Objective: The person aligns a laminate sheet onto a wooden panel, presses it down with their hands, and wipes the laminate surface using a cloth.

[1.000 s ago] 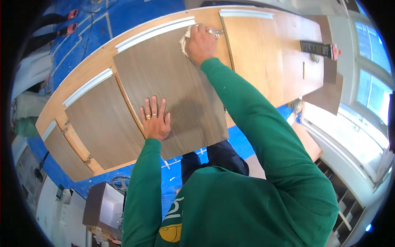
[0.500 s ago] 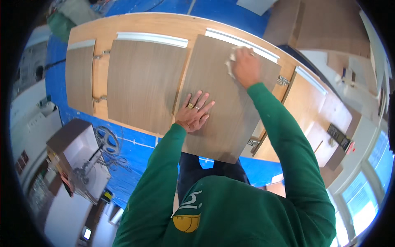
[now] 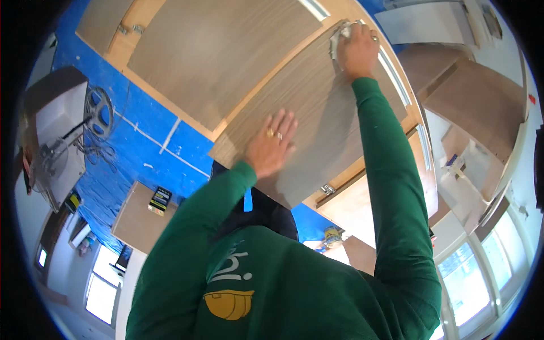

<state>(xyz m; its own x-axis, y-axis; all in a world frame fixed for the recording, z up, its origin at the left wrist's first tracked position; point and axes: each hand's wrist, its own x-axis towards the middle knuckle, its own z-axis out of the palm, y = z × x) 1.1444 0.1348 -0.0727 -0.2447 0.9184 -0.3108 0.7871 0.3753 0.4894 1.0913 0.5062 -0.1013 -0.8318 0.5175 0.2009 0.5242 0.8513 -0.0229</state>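
Since the earlier frame, both hands have slid further along the wood-grain cabinet door, the cloth now at its far corner.

Nearest, the left hand lies flat and open on the door, fingers spread, gripping nothing. Further out, the right hand is closed over a white cloth, pressed against the door's far edge beside a pale handle strip. A neighbouring door panel lies alongside, blue floor covering beyond.

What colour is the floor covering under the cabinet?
Bright blue. The floor covering shows best in the head view, left of the wooden cabinet door.
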